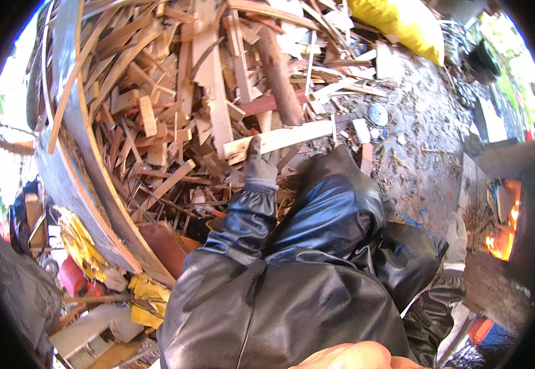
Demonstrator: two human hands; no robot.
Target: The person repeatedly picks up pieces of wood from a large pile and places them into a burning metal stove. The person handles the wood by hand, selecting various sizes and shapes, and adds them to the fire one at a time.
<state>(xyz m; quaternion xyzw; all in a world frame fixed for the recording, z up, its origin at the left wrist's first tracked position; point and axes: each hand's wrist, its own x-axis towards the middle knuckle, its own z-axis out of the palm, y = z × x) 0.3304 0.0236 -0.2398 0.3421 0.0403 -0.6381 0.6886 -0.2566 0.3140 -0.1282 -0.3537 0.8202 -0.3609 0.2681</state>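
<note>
My left hand (261, 167), in a grey work glove, is on a pale wooden board (295, 137), with its fingers closed about the board near one end. The board lies across the edge of a large heap of scrap wood (157, 106). My right hand (455, 240), in a light glove, is low beside my bent knee, near a stove (528, 203) with its mouth uncovered. Flames (502, 230) burn inside that opening. Whether the right fingers hold anything is not clear.
A thick round log (279, 76) leans in the heap. Long curved panels (87, 157) border its left side. A yellow sack (401, 25) lies at the far right, above wet, littered ground (415, 115). Yellow plastic sheeting (80, 242) and a red container (71, 276) are at lower left.
</note>
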